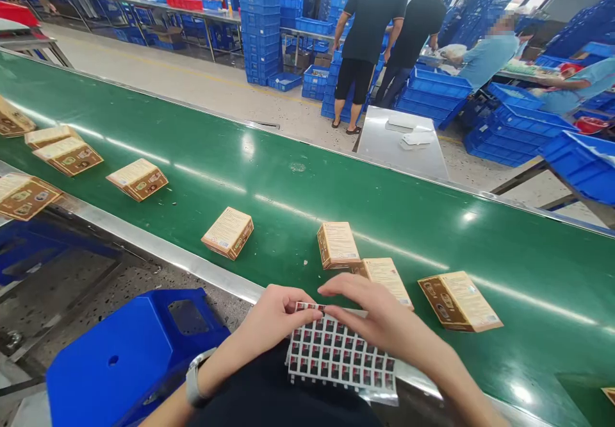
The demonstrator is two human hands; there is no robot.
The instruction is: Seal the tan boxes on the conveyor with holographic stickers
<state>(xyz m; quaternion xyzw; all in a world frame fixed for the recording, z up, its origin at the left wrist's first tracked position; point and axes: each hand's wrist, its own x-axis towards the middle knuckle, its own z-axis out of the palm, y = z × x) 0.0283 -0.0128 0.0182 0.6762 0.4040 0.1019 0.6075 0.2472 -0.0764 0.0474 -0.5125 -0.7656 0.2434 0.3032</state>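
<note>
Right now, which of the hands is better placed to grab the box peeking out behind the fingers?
Probably the right hand: it partly overlaps that box in this view. The left hand looks farther from it, thumb over the edge of the patterned sheet.

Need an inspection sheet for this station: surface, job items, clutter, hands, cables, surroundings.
Surface: green belt with glare streaks and metal edging.
Job items: sheet with a grid of small red-and-black pieces; brown-and-cream cartons scattered along the belt, some touching or overlapping.
Clutter: small pale specks on the belt; blue stool beside the near edge.
Hands: left hand pinches the sheet's upper edge; right hand is at that edge, its grip unclear.
Cables: nothing seen.
Surroundings: stacked blue crates, a metal table with pale flat items on it, and other people across the floor.
</note>
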